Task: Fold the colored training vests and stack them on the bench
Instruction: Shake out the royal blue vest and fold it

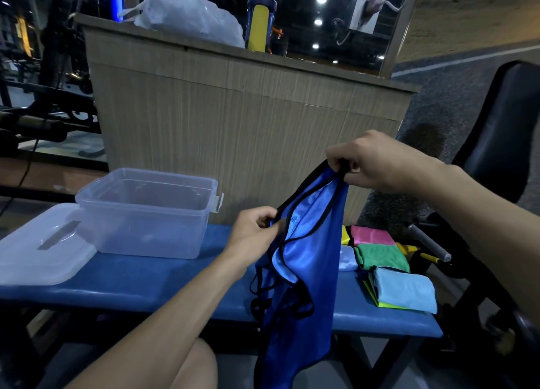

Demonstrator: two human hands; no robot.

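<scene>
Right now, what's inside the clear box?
Nothing shows inside the clear box; the blue bench shows through its walls. Its lid lies beside it.

Blue vest (304,260) between both hands

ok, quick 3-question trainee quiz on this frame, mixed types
1. True or false: the blue vest lies folded on the bench.
2. Which hands hold the vest? A) left only B) right only C) both
3. Fill in: the lid lies left of the clear ____.

Key: 1 false, it hangs unfolded from the hands. 2 C, left hand and right hand each pinch its black trim. 3 bin.
</scene>
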